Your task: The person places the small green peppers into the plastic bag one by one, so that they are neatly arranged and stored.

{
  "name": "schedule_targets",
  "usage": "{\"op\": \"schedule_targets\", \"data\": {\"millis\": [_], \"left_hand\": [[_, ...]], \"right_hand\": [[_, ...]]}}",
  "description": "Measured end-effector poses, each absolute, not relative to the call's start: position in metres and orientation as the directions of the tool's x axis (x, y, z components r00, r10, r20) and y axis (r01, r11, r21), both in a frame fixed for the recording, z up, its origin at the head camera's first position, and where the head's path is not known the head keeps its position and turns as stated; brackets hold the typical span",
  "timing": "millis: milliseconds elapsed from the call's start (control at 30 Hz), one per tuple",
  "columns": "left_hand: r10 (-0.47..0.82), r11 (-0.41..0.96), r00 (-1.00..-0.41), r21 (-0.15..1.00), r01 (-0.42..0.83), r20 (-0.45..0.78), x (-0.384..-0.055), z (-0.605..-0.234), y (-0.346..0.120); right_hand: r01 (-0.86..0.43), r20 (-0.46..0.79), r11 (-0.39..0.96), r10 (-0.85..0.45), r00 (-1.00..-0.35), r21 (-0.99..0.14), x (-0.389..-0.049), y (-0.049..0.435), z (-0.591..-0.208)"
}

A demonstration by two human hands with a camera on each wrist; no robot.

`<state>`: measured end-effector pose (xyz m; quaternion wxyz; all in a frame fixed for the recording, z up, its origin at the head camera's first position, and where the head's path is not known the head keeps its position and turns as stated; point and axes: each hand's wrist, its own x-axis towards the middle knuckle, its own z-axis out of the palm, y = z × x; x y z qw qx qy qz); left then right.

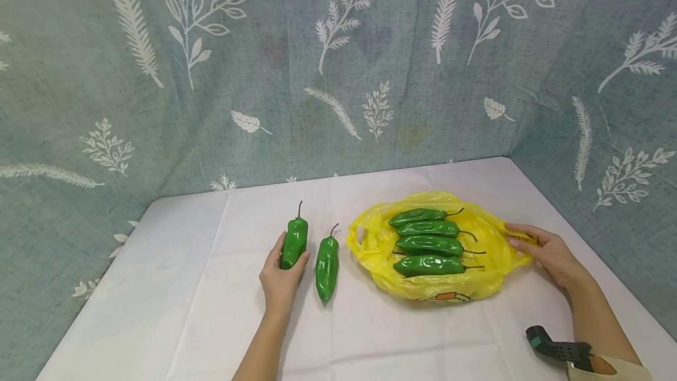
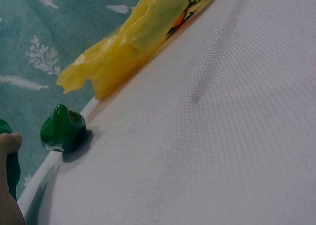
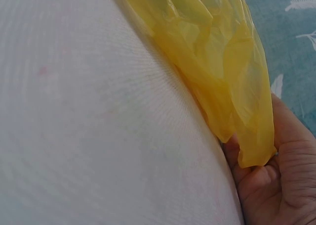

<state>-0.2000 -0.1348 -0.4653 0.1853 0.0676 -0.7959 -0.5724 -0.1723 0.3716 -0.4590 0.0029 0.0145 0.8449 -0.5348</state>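
Observation:
My left hand (image 1: pixel 282 280) grips a green pepper (image 1: pixel 295 242) whose stem points away from me; in the left wrist view only a thumb and a sliver of that pepper (image 2: pixel 14 173) show at the left edge. Just right of it, a second green pepper (image 1: pixel 327 268) lies on the table, and the left wrist view shows this pepper (image 2: pixel 63 130) end-on. A yellow plastic bag (image 1: pixel 378 269) lies spread out with several green peppers (image 1: pixel 429 246) in a stack of rows on it. At its right end my right hand (image 1: pixel 552 254) pinches the bag's handle, also seen in the right wrist view.
A white cloth (image 1: pixel 211 322) covers the table. Blue-green fabric (image 1: pixel 296 157) with white leaf prints hangs behind and along both sides. A black strap device (image 1: pixel 560 348) is worn at my right wrist, beside a light sleeve (image 1: pixel 608 369).

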Motion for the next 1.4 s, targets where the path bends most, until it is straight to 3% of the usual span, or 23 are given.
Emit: {"op": "schedule_targets", "data": {"millis": [467,1400], "left_hand": [[-0.327,0.291,-0.926,0.952,0.091,0.189,-0.198,-0.445,-0.125],[-0.147,0.276,-0.979,0.956,0.099,0.143,-0.188,-0.39,-0.107]], "right_hand": [[0.069,-0.059,0.459,0.035,-0.998,-0.886,-0.172,0.374,-0.462],[0.045,-0.034,0.437,0.032,-0.999,-0.899,-0.173,0.372,-0.46]]}}
